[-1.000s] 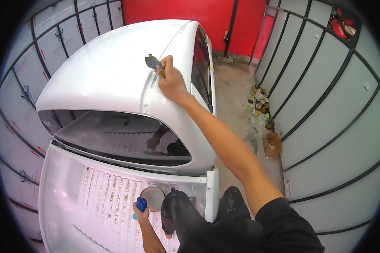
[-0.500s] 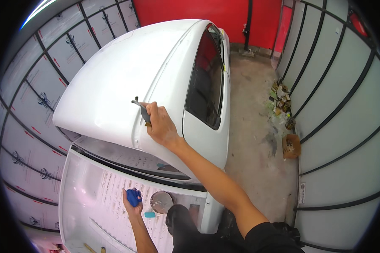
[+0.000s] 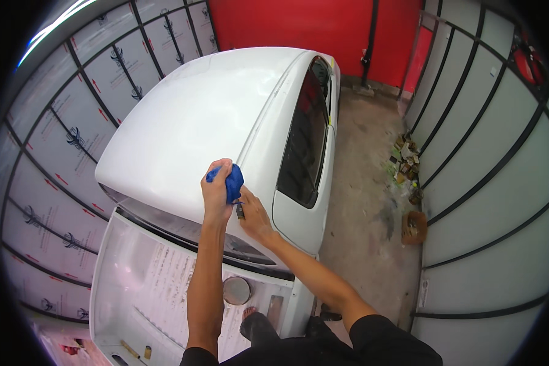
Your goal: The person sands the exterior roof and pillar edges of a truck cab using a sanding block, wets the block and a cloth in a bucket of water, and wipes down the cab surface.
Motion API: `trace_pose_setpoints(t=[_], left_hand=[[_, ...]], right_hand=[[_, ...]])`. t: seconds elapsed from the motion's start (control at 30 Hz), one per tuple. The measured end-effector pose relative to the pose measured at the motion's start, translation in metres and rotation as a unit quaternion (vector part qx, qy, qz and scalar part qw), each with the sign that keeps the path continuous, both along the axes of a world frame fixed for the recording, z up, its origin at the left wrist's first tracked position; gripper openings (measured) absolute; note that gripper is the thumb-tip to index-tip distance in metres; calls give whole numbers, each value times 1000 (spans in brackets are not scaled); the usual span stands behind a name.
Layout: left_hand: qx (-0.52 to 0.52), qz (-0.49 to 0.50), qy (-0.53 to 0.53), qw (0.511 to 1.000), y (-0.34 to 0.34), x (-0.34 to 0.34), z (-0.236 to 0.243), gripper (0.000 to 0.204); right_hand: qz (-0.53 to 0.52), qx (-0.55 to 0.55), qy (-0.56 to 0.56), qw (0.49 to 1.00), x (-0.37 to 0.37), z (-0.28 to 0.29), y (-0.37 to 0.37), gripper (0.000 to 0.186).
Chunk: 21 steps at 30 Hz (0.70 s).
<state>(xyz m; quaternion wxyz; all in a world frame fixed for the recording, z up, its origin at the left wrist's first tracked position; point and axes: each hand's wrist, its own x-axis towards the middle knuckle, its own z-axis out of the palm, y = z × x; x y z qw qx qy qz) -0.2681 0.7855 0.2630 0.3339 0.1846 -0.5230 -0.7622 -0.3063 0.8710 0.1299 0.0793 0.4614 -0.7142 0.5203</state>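
My left hand is closed around a bunched blue cloth, in front of the white cab roof's rear right corner. Just to its right, my right hand grips a small dark-handled tool. The tool's upper end meets the cloth and is hidden there. Both hands are close together, with the cloth between them. Whether either hand touches the roof, I cannot tell.
I stand in the white truck bed behind the cab. Near my feet are a round container and a flat rectangular piece. A cardboard box and assorted cans line the right wall.
My left hand has risen from the bed with the cloth to the roof corner. My right hand has drawn back toward it, bringing the tool against the cloth.
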Motion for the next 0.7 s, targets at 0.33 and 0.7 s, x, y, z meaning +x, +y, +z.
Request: trace_pose_setpoints(t=[0.33,0.7], left_hand=[[-399,137,-166,891,-31,-45,-19,22],[-651,289,-277,645,-2,7,-83,27]], right_hand=[[-79,151,53,984,22,-3,19,89],[-71,154,49,984,-41,-10,8,72]])
